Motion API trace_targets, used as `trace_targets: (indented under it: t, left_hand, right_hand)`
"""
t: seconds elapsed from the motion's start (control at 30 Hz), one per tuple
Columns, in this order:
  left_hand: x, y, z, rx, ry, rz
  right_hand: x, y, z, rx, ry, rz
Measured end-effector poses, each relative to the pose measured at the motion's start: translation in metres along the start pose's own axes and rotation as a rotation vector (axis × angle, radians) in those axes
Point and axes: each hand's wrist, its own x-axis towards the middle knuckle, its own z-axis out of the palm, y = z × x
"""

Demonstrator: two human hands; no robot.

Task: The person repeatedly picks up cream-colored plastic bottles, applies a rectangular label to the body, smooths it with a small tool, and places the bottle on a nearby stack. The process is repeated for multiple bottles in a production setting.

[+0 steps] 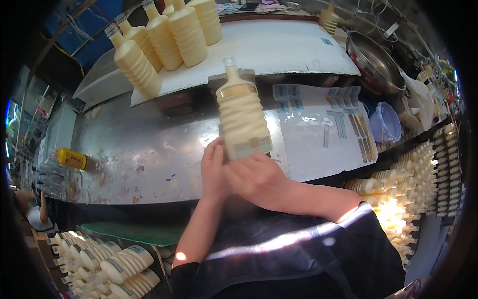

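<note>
A cream-coloured ribbed bottle (242,112) with a clear neck lies in front of me, its neck pointing away and its upper part against a dark block (215,82). It wears a gold band (238,90) at the shoulder and a pale greenish label (251,146) near its base. My left hand (214,167) is closed at the bottle's lower left side. Against the base, my right hand (259,179) has its fingers bent in over the bottom edge by the label; it is slightly blurred and its fingertips are partly hidden.
A sheet (308,144) with blue labels and gold strips (361,132) lies to the right. Several cream bottles (186,35) stand on a white board (269,45) at the back. A yellow container (71,158) is at left, a lilac bucket (385,123) at right. Stacked bottles flank me.
</note>
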Motion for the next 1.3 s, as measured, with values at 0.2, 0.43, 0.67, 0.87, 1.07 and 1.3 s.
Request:
trace_targets:
  t: [0.2,0.43,0.67,0.87,1.07,1.3]
  left_hand:
    - [0.007,0.002,-0.020,0.061,-0.037,-0.027]
    - [-0.001,0.004,-0.008,0.308,-0.035,0.118]
    - [0.000,-0.001,0.033,1.001,0.130,0.379]
    - [0.003,-0.012,0.026,0.897,0.109,0.408]
    - [-0.004,-0.008,0.020,0.822,0.040,0.247]
    - [-0.002,-0.001,0.013,0.772,-0.057,0.244]
  right_hand:
    - [0.015,-0.010,0.029,-0.237,-0.046,-0.031]
    - [-0.002,0.030,0.001,0.199,0.071,0.490]
    - [-0.013,0.056,0.000,0.396,0.160,0.647]
    - [-0.010,0.072,0.004,0.396,0.213,0.627]
    - [-0.042,0.050,0.022,0.576,0.287,0.786]
    - [-0.042,0.071,0.022,0.731,0.404,0.955]
